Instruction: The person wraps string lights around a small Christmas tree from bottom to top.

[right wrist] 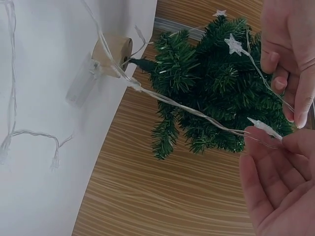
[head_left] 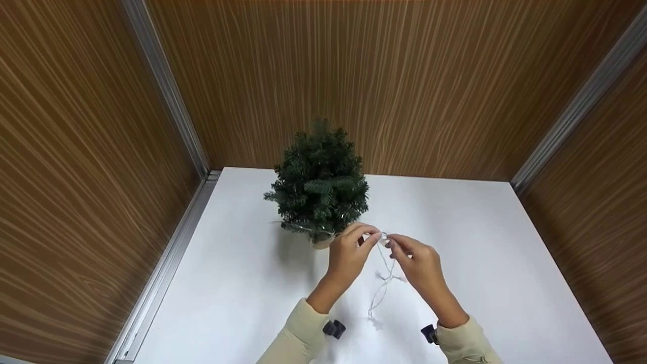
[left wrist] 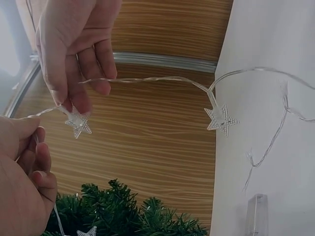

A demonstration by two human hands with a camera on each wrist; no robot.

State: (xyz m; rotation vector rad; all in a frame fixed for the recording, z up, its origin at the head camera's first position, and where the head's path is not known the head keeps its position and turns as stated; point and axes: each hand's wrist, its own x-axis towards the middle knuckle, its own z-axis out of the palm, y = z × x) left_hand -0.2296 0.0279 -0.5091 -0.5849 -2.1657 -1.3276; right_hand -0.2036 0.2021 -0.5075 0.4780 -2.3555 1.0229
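My left hand pinches the thin clear wire of a star string light in front of a small green Christmas tree. Close to its right, my right hand pinches the same string beside a clear plastic star, thumb against forefinger. A short stretch of wire runs between the two hands. From the right hand the string hangs down with another star on it. In the right wrist view, one star lies against the branches, and wire reaches from it to the left hand.
The tree stands on a round wooden base on the white table. Beside the base lies a clear plastic box. Loose string with more stars trails over the table toward me. Wood-grained panels enclose the back and sides.
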